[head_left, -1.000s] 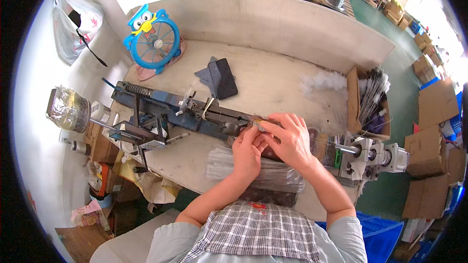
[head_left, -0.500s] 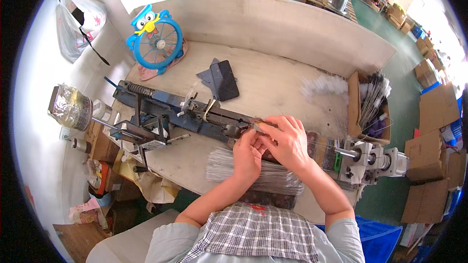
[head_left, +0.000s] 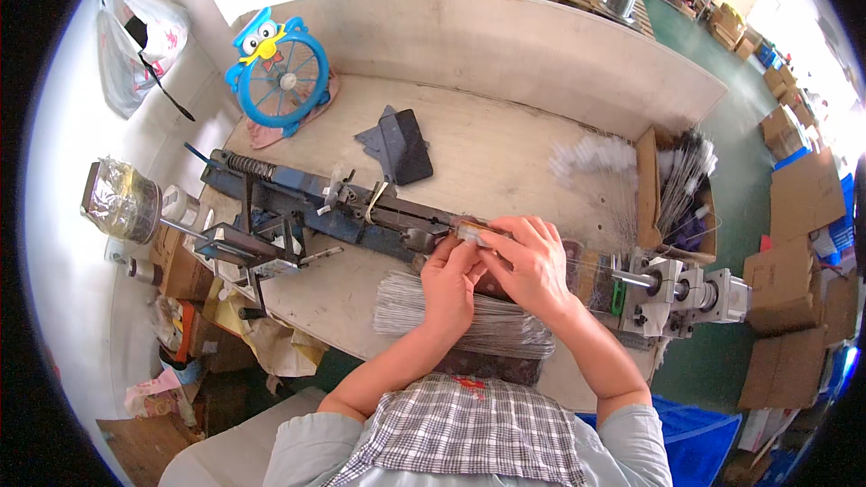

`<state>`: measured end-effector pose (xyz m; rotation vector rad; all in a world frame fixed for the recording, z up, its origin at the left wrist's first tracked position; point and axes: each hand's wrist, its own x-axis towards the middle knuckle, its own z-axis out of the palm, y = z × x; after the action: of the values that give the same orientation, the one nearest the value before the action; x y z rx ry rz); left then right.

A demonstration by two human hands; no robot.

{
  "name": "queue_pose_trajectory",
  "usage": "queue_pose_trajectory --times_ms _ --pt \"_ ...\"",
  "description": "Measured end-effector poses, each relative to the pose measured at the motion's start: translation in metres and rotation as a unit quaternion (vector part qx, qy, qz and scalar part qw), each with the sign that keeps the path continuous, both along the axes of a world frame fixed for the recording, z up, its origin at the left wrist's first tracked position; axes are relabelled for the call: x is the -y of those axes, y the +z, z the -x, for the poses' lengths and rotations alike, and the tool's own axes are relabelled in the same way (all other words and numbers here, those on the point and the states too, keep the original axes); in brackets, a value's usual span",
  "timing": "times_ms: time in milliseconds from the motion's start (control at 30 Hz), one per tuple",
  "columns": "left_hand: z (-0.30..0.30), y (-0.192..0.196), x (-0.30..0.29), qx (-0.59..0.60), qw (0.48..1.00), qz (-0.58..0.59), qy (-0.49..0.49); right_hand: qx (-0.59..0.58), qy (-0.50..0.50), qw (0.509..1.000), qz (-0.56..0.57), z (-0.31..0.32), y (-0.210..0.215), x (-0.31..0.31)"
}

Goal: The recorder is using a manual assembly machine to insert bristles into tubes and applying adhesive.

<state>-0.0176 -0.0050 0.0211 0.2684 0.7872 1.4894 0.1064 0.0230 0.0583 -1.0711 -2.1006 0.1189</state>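
My left hand and my right hand meet at the right end of a long dark metal bench device, fingertips almost touching. Between the fingertips shows a small whitish piece, too small to name; my right thumb and fingers close on it. My left thumb and index finger are pinched together just below it, and what they grip is hidden. Under my wrists lies a thick bundle of thin grey wires, in front of the device.
A motor unit with a shaft stands at the right table edge. Behind it is a cardboard box of wire brushes, with blurry white tufts beside it. A dark phone-like slab and a blue cartoon-topped fan stand farther back.
The whole view has shifted slightly. My hands stay together at the same spot on the device, and the whitish piece now shows more clearly between the fingertips.
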Motion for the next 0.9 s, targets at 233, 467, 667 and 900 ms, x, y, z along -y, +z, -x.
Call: queue_pose_trajectory --times_ms 233,467,667,900 --pt "0.0005 -0.0034 0.0019 0.026 1.0 -0.016 -0.001 -0.009 -0.005 1.0 -0.001 0.0036 -0.0044 -0.0007" --pt "0.0016 -0.0032 -0.0007 0.033 0.999 0.008 0.005 -0.006 -0.006 1.0 -0.006 0.0067 -0.0017 0.0002" --pt "0.0033 -0.0016 0.0003 0.05 0.999 0.005 0.002 -0.003 -0.038 0.999 -0.014 0.0079 0.0007 -0.0012" --pt "-0.0007 -0.003 0.0013 0.017 1.0 -0.004 0.005 -0.006 -0.032 0.998 -0.054 0.0002 -0.0011 0.0059"
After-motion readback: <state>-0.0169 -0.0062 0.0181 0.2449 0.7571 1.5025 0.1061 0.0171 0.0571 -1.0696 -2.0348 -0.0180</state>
